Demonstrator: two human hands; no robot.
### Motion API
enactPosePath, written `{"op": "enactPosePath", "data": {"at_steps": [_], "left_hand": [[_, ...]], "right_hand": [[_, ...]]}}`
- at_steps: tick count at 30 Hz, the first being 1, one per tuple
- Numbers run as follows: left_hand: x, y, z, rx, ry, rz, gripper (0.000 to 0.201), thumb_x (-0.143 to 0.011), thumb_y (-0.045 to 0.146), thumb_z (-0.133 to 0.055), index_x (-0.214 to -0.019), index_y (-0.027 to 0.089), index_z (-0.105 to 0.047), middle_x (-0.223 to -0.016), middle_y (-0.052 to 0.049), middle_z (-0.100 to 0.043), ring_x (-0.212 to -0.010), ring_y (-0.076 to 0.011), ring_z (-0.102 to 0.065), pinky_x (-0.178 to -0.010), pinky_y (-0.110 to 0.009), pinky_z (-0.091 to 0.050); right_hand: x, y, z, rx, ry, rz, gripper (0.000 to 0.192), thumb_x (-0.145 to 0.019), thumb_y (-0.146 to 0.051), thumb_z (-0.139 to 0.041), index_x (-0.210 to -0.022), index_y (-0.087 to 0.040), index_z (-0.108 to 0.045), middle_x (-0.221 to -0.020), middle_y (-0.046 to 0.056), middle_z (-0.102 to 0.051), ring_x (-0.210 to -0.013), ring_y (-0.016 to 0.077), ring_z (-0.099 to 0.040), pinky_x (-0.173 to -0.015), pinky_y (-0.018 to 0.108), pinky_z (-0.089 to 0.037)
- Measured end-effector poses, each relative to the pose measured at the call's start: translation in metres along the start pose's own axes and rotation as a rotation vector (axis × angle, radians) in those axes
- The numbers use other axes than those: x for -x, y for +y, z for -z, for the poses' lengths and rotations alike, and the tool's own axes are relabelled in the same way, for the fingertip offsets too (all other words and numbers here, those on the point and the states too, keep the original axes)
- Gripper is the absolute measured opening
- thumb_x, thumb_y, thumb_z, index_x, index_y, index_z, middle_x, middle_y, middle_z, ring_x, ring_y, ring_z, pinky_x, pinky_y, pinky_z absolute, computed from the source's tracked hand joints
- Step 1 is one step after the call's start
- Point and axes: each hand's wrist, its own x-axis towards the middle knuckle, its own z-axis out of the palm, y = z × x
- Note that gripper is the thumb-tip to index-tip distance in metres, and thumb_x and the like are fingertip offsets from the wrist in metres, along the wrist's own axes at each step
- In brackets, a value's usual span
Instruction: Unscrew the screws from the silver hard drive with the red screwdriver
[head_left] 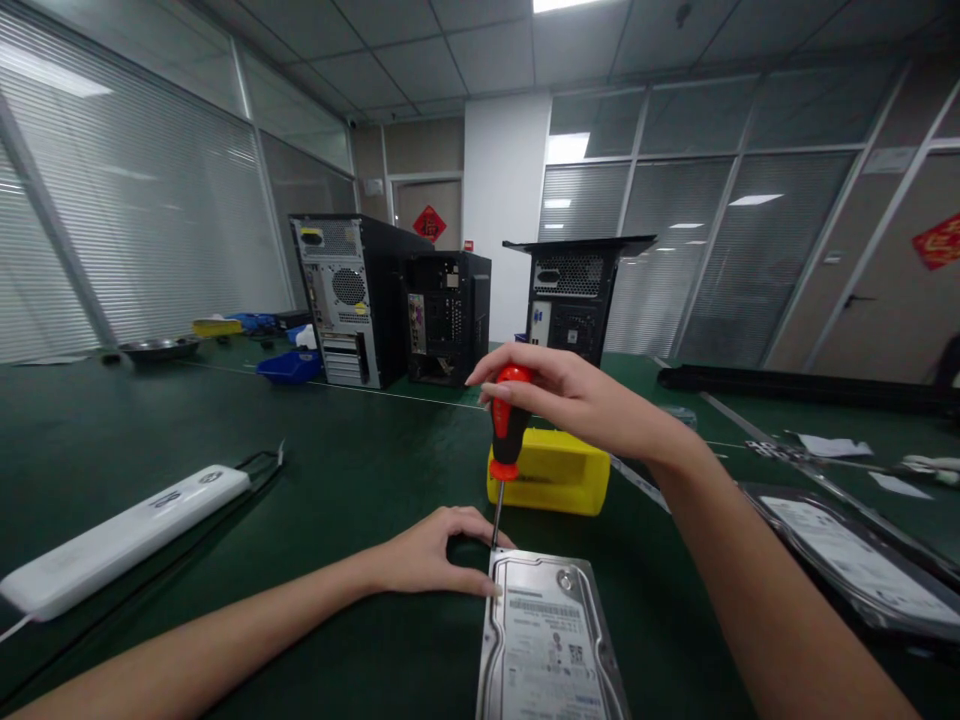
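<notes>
The rectangular silver metal hard drive [546,640] lies on the dark green tabletop [337,440], below the right hand [562,388], its long axis running away from the person. The left hand [431,552] is nearer, thumb and fingers gripping its far-left corner. Right fingers grasp the top of a red-and-black-handled screwdriver [511,430], nearly upright, its tip at that corner.
</notes>
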Motion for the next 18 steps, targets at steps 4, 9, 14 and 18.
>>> {"op": "enactPosePath", "data": {"at_steps": [4,9,14,18], "left_hand": [[0.0002,-0.0021,-0.0001,0.012,-0.008,0.018,0.042,-0.077,0.044,-0.072,-0.115,0.026,-0.066,-0.112,-0.002,-0.065,-0.106,-0.0224,-0.058,-0.096,-0.035,-0.039],[0.0011,-0.0018,-0.0001,-0.005,-0.012,0.027,0.043,-0.077,0.047,-0.071,-0.115,0.026,-0.066,-0.112,-0.003,-0.065,-0.105,-0.0229,-0.058,-0.096,-0.036,-0.039],[0.0013,0.0008,0.0004,-0.02,-0.005,0.031,0.044,-0.077,0.046,-0.072,-0.115,0.026,-0.065,-0.112,-0.003,-0.064,-0.105,-0.023,-0.057,-0.096,-0.035,-0.039],[0.0009,0.0013,0.0005,-0.02,-0.009,0.031,0.044,-0.077,0.045,-0.072,-0.116,0.026,-0.066,-0.112,-0.003,-0.065,-0.104,-0.0228,-0.058,-0.095,-0.035,-0.039]], "right_hand": [[-0.0004,0.0007,-0.0019,0.056,0.014,-0.008,0.025,-0.095,-0.031,-0.046,-0.109,-0.016,-0.061,-0.101,0.004,-0.062,-0.091,0.0162,-0.058,-0.081,0.031,-0.046],[0.0049,0.0022,0.0038,-0.071,-0.082,-0.029,0.035,-0.097,-0.024,-0.04,-0.132,-0.022,-0.048,-0.128,0.005,-0.055,-0.11,0.017,-0.054,-0.091,0.033,-0.045],[0.0032,0.0033,0.0023,0.078,-0.01,-0.046,0.039,-0.094,-0.034,-0.049,-0.131,-0.022,-0.049,-0.115,0.004,-0.059,-0.096,0.0172,-0.057,-0.085,0.033,-0.045],[-0.0019,0.0047,-0.0039,0.245,0.071,-0.018,0.028,-0.093,-0.038,-0.05,-0.114,-0.02,-0.054,-0.101,0.002,-0.06,-0.082,0.0144,-0.056,-0.075,0.028,-0.043]]}}
